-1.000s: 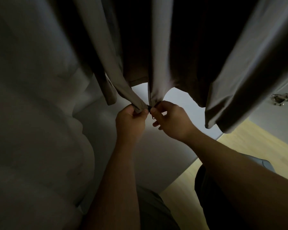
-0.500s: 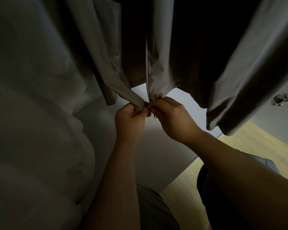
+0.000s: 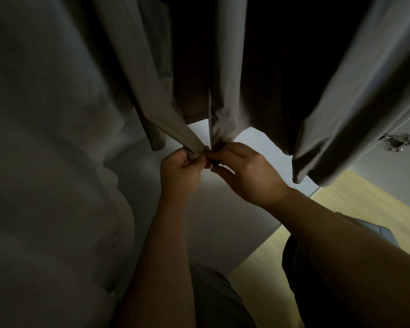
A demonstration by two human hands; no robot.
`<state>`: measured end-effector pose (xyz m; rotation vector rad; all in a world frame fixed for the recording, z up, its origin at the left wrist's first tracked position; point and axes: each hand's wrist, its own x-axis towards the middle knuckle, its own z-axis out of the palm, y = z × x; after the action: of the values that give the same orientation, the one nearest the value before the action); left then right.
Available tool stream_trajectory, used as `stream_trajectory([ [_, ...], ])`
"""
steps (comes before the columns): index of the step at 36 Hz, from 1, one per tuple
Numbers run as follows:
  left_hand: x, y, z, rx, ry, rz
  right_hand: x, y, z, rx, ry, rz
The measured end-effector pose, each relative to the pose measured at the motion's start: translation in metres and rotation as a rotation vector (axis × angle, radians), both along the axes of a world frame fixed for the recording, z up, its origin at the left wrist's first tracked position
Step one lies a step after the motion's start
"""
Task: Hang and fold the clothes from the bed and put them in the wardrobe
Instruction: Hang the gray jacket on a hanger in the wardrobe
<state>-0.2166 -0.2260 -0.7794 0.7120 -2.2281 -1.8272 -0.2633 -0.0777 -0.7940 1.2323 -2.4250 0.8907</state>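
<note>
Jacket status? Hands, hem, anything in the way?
Left hand pinches one bottom front corner of the hanging jacket. Right hand pinches the other corner, corners touching. Front open above. Nothing blocking seen.

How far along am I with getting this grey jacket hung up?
Done: the grey jacket already hangs up. In hand: your left hand and right hand each pinch a front hem corner, held together at the foot of the zip, open above them. Left: closing it. The bed is out of view, so other clothes can't be judged.
</note>
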Motion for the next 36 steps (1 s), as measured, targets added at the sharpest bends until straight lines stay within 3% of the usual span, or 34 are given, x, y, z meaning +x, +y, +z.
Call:
stream_trajectory([
  [13, -0.003, -0.002, -0.010, 0.158, 0.015, 0.035, -0.002, -0.002, -0.004, -0.057, 0.037, -0.057],
  [21, -0.005, -0.001, -0.013, -0.136, -0.036, -0.015, 0.000, -0.003, -0.005, -0.044, 0.107, -0.064],
  [27, -0.005, -0.006, -0.008, -0.152, -0.090, -0.136, -0.006, 0.004, -0.005, -0.015, 0.190, -0.055],
  [36, -0.008, -0.016, -0.016, -0.261, -0.171, -0.257, -0.005, 0.006, -0.010, -0.008, 0.138, -0.055],
])
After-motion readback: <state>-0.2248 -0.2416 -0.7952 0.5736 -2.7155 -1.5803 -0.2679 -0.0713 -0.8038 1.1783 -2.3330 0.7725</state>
